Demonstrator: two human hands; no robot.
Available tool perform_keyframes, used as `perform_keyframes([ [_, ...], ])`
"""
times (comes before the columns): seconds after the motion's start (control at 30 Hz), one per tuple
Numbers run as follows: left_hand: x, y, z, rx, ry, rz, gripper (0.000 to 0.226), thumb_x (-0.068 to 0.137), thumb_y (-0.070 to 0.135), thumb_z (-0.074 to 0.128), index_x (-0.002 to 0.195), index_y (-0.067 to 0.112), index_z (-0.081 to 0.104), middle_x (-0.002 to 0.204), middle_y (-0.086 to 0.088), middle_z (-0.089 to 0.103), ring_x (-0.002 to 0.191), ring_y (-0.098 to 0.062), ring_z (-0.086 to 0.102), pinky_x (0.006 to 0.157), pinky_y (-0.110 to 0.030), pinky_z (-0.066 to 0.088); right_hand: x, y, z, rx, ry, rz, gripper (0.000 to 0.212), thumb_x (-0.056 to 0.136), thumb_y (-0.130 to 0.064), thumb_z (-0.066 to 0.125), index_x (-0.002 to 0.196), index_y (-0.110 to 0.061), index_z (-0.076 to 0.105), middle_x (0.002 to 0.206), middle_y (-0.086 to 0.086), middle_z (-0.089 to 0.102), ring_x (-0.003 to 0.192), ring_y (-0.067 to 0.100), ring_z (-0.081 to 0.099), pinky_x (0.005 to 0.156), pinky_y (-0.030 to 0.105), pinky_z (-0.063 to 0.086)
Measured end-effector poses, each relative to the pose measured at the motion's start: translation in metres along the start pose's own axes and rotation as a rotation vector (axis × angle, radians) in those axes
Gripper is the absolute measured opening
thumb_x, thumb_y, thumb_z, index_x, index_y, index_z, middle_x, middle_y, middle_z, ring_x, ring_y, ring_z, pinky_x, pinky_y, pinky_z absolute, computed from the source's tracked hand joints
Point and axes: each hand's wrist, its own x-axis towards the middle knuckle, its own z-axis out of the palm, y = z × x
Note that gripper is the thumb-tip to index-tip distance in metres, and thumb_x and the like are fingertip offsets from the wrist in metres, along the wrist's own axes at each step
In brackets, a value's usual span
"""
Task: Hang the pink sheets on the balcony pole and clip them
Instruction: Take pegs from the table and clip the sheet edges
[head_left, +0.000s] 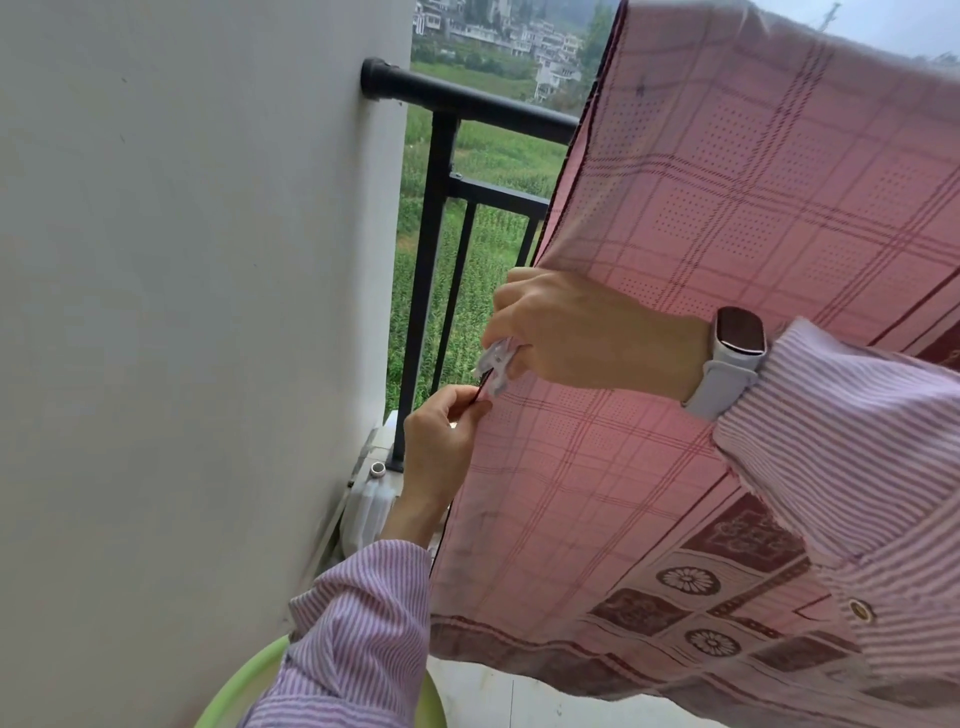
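A pink checked sheet (727, 218) with a dark patterned border hangs down from above on the right, its dark left hem running down the middle of the view. My left hand (441, 441) pinches that hem between thumb and fingers. Just above it, my right hand (576, 332) holds a white clothes clip (496, 366) whose jaws sit on the hem. The pole from which the sheet hangs is hidden above the frame.
A white wall (182, 312) fills the left side. A black balcony railing (431, 270) stands behind the sheet's edge, with a white plastic jug (369, 512) at its foot. A light green basin rim (244, 686) shows at the bottom left.
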Motion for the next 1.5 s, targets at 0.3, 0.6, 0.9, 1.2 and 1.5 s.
perform_keyframes([
  [0.3,-0.007,0.005,-0.001,0.045,0.099,0.012,0.014,0.08,0.01,0.066,0.092,0.005,0.068,0.079,0.0,0.066,0.069,0.001,0.058,0.062,-0.006,0.044,0.003,0.0,0.022,-0.338,0.114,-0.011,0.016,0.081,-0.022,0.06,0.066,-0.021,0.063,0.065,-0.01,0.06,0.075,0.014,0.049,0.071,0.03,0.042],
  [0.6,-0.015,0.012,-0.002,-0.022,0.131,-0.089,0.007,0.079,0.01,0.067,0.086,0.014,0.067,0.071,0.007,0.063,0.064,0.001,0.059,0.061,-0.01,0.048,-0.012,0.002,0.047,-0.484,0.307,-0.038,0.033,0.086,-0.026,0.046,0.116,-0.016,0.055,0.115,0.002,0.062,0.112,0.022,0.053,0.09,0.038,0.038],
  [0.9,-0.048,0.01,0.014,0.198,0.179,-0.115,0.034,0.086,0.018,0.06,0.118,0.014,0.049,0.111,-0.003,0.053,0.09,-0.004,0.052,0.075,-0.004,0.037,-0.107,0.002,0.135,-0.079,0.596,0.218,0.043,0.086,-0.01,0.045,0.13,-0.011,0.043,0.141,0.016,0.04,0.133,0.031,0.031,0.106,0.057,0.029],
  [1.2,-0.179,0.022,0.175,0.603,-0.252,0.175,0.05,0.079,0.037,0.042,0.123,0.013,0.04,0.125,-0.018,0.053,0.117,-0.032,0.045,0.096,-0.05,0.039,-0.308,0.013,0.229,0.166,0.515,0.737,0.035,0.094,-0.025,0.029,0.125,-0.015,0.044,0.132,0.012,0.052,0.128,0.026,0.035,0.107,0.056,0.028],
  [1.5,-0.312,0.086,0.468,0.727,-0.914,0.423,0.053,0.083,0.045,0.034,0.126,0.017,0.046,0.136,-0.012,0.048,0.125,-0.037,0.042,0.099,-0.059,0.036,-0.63,0.049,0.282,0.26,0.305,1.407,0.036,0.086,-0.023,0.035,0.116,-0.014,0.053,0.125,0.009,0.057,0.121,0.03,0.046,0.101,0.058,0.033],
])
